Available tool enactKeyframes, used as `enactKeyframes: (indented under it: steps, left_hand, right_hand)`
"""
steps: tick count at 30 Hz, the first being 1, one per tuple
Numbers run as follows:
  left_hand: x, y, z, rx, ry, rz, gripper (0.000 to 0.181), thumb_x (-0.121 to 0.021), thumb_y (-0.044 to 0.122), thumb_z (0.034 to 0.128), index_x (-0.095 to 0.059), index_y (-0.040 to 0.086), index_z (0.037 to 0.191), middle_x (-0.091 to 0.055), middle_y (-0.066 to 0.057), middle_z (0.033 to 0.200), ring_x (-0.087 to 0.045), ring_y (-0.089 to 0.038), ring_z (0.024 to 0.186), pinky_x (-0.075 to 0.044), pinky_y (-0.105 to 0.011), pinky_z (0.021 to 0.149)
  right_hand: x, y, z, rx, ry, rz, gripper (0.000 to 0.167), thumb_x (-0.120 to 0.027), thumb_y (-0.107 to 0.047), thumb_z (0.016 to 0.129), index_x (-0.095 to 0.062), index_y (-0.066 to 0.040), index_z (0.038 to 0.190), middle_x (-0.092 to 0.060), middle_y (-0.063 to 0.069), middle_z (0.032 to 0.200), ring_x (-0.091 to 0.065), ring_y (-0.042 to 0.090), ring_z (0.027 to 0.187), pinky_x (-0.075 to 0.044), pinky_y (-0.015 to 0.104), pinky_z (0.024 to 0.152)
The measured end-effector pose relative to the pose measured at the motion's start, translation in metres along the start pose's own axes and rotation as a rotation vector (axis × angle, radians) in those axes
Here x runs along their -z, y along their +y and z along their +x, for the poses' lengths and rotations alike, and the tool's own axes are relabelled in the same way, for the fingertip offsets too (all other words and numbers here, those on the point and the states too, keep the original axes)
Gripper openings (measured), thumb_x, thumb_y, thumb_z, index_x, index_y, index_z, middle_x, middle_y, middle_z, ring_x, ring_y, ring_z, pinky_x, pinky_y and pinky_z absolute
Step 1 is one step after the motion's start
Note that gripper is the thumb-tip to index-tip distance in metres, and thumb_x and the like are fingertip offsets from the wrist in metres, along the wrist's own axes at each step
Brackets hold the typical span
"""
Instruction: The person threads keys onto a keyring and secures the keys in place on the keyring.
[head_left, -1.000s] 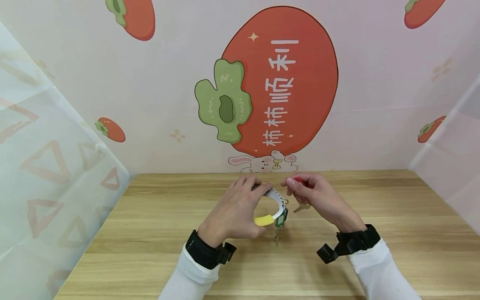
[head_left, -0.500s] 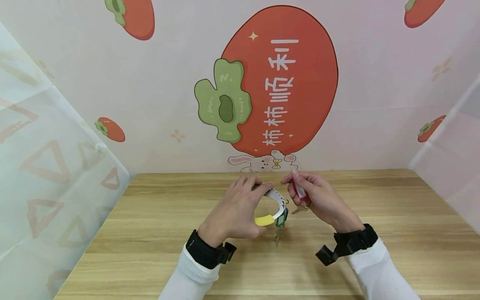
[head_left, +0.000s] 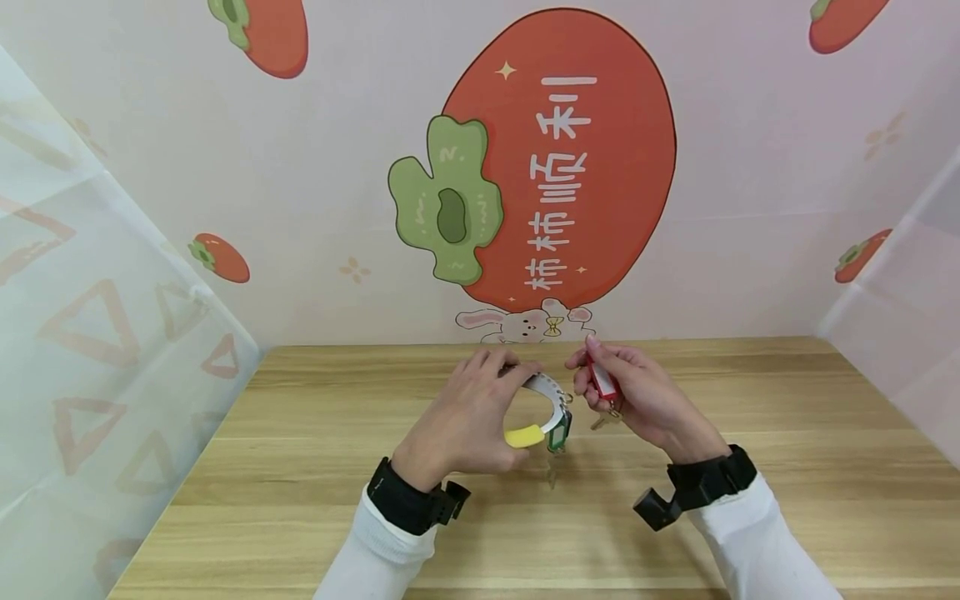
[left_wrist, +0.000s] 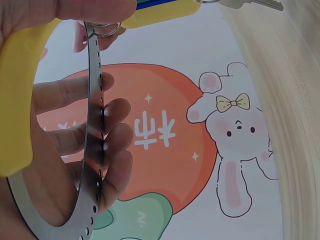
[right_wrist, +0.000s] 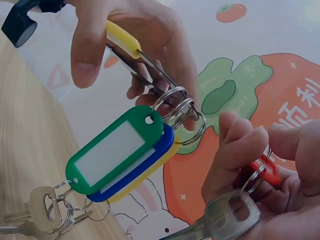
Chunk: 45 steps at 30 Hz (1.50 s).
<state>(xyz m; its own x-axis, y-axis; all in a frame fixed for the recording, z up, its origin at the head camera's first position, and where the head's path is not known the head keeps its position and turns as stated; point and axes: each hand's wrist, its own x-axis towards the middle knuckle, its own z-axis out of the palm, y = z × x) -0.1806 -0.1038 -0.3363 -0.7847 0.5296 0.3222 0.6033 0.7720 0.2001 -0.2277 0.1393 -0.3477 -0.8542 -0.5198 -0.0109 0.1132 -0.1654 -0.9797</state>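
My left hand (head_left: 468,421) grips a metal ring (head_left: 558,400) with a row of small holes and a yellow grip (head_left: 525,436). From the ring's right side hang a green key tag (right_wrist: 117,150), a blue key tag (right_wrist: 169,140) and a yellow key tag (right_wrist: 145,175) on split rings, with keys (right_wrist: 42,210) below them. Just right of the ring, my right hand (head_left: 652,404) pinches a red key tag (head_left: 602,379) with a white label. A key (right_wrist: 232,215) dangles from it. The red tag is apart from the ring and partly hidden by fingers in the right wrist view.
Both hands are above a wooden table (head_left: 300,500). Behind it stands a pale backdrop (head_left: 337,167) printed with persimmons and a rabbit. White sheets (head_left: 97,333) close off the sides. Black camera bands (head_left: 408,504) circle both wrists.
The red key tag has turned in my right hand from mostly hidden to label facing the head camera. My left hand and the metal ring have shifted slightly left.
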Motion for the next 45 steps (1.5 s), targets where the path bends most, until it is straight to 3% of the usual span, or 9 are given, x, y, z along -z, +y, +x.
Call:
enactKeyframes:
  steps: [10, 19, 28, 36, 45]
  left_hand:
    - [0.0023, -0.0012, -0.0016, 0.003, 0.013, -0.003, 0.079, -0.087, 0.035, 0.0655, -0.06, 0.015, 0.138, -0.054, -0.004, 0.122, -0.049, -0.023, 0.115, -0.045, -0.044, 0.097]
    - [0.003, -0.0011, -0.0024, 0.002, 0.023, -0.006, 0.077, -0.087, 0.036, 0.067, -0.061, 0.015, 0.136, -0.054, -0.005, 0.124, -0.049, -0.023, 0.116, -0.044, -0.044, 0.099]
    - [0.0025, -0.0012, -0.0025, 0.0, 0.027, -0.006, 0.077, -0.087, 0.036, 0.0664, -0.061, 0.016, 0.136, -0.055, -0.005, 0.123, -0.049, -0.023, 0.114, -0.044, -0.044, 0.099]
    - [0.0019, -0.0012, -0.0017, -0.003, 0.024, 0.002, 0.076, -0.086, 0.038, 0.067, -0.061, 0.016, 0.135, -0.055, -0.003, 0.12, -0.049, -0.022, 0.114, -0.045, -0.043, 0.096]
    - [0.0016, -0.0002, -0.0017, -0.007, 0.024, 0.013, 0.076, -0.086, 0.041, 0.0684, -0.061, 0.017, 0.136, -0.054, -0.002, 0.119, -0.049, -0.021, 0.115, -0.046, -0.042, 0.096]
  right_hand:
    - [0.0016, -0.0003, 0.0003, -0.012, -0.002, 0.096, 0.037, -0.049, -0.037, 0.106, -0.067, -0.004, 0.106, -0.063, 0.003, 0.082, -0.057, 0.008, 0.064, -0.049, 0.018, 0.059]
    - [0.0013, 0.0001, -0.0008, 0.008, -0.003, 0.094, 0.038, -0.048, -0.036, 0.107, -0.057, -0.004, 0.124, -0.062, 0.004, 0.083, -0.055, 0.01, 0.064, -0.044, 0.018, 0.055]
    - [0.0016, 0.0009, -0.0005, 0.02, -0.022, 0.096, 0.04, -0.042, -0.036, 0.109, -0.061, -0.001, 0.115, -0.054, 0.003, 0.08, -0.045, 0.01, 0.062, -0.035, 0.02, 0.055]
    - [-0.0007, -0.0011, 0.0004, 0.025, -0.062, 0.063, 0.02, -0.044, -0.004, 0.105, -0.057, 0.0, 0.12, -0.06, 0.003, 0.085, -0.05, 0.01, 0.066, -0.038, 0.019, 0.056]
    - [0.001, 0.0007, -0.0001, 0.057, -0.081, 0.009, 0.016, -0.051, -0.012, 0.107, -0.063, -0.005, 0.114, -0.065, 0.003, 0.09, -0.051, 0.01, 0.067, -0.04, 0.019, 0.056]
